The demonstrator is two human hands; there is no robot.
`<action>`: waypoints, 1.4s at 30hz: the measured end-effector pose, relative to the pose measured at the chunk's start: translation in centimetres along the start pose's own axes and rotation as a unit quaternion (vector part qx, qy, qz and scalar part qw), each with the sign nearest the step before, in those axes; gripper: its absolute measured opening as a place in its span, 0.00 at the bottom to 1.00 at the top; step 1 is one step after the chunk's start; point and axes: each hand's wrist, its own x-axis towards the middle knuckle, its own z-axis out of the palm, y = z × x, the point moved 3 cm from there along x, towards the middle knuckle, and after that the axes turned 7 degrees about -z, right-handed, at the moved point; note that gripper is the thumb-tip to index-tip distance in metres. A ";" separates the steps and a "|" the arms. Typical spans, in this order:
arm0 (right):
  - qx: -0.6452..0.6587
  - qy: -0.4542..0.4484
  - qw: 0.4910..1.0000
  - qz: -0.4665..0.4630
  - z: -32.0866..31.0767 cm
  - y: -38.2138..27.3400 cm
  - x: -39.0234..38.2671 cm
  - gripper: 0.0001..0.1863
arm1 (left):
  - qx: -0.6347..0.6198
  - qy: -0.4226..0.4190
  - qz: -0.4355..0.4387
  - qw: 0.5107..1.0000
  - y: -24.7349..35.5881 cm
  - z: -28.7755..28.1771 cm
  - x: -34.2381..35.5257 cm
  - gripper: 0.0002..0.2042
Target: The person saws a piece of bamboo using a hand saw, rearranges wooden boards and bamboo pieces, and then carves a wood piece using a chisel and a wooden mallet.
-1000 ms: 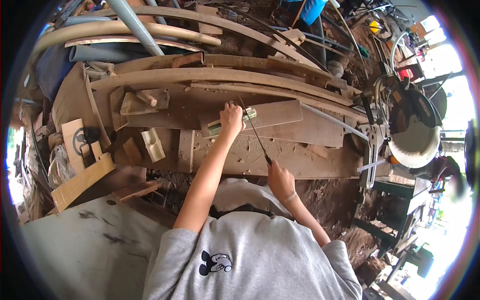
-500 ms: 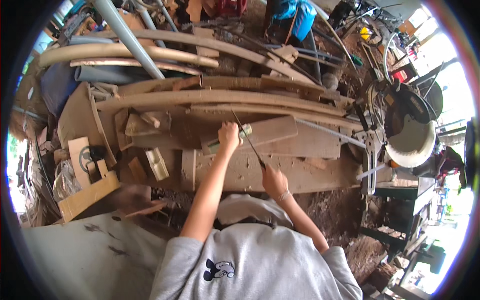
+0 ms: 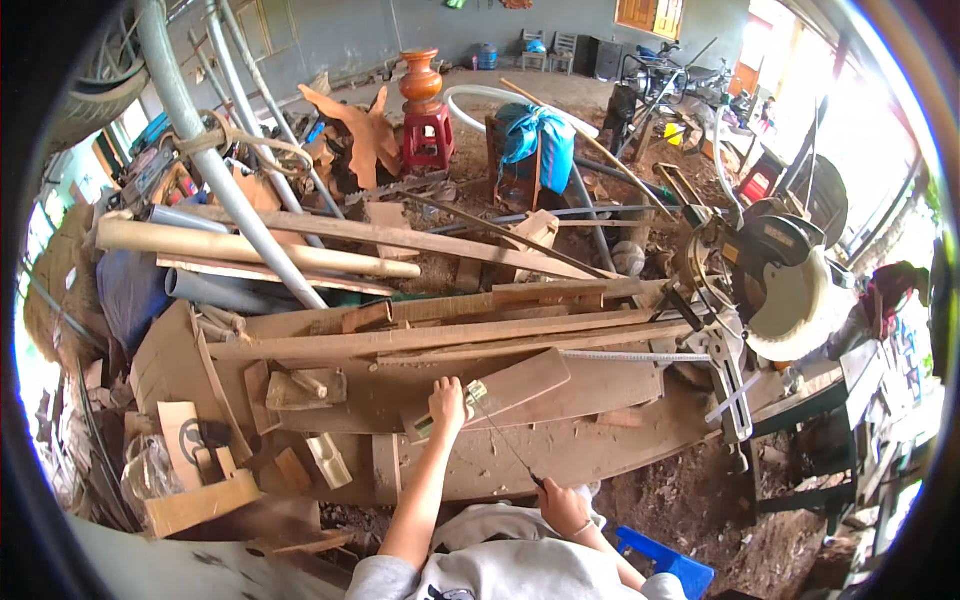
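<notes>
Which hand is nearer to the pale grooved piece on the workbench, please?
The left hand. It is to the right of the pale grooved piece and farther from the body; the right hand is much farther right.

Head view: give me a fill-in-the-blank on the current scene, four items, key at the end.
1. The greenish piece is held by the person's ____ hand's grip.
2. The right hand's grip holds the thin-bladed tool by its dark ____.
3. In the background, the turned wooden vase stands on a stool coloured ____.
4. The bundled bag just right of that stool in the picture is ____.

Missing words: left; handle; red; blue.
</notes>
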 end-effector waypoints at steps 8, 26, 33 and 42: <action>0.017 -0.005 1.000 -0.008 0.2 -0.3 -1.6 0.12 | -0.005 0.051 0.017 0.999 -0.1 0.3 -1.1 0.20; 0.008 0.082 0.994 -0.076 -3.7 -3.9 -0.4 0.10 | -0.032 0.042 0.048 0.997 -0.7 1.4 0.1 0.12; -0.005 0.094 0.991 -0.092 -3.7 -4.8 -0.1 0.10 | -0.066 0.045 0.068 0.994 -0.9 1.3 0.2 0.11; 0.011 0.087 0.991 -0.101 -4.2 -5.8 0.6 0.08 | -0.052 0.042 0.074 0.995 -1.1 1.6 0.4 0.11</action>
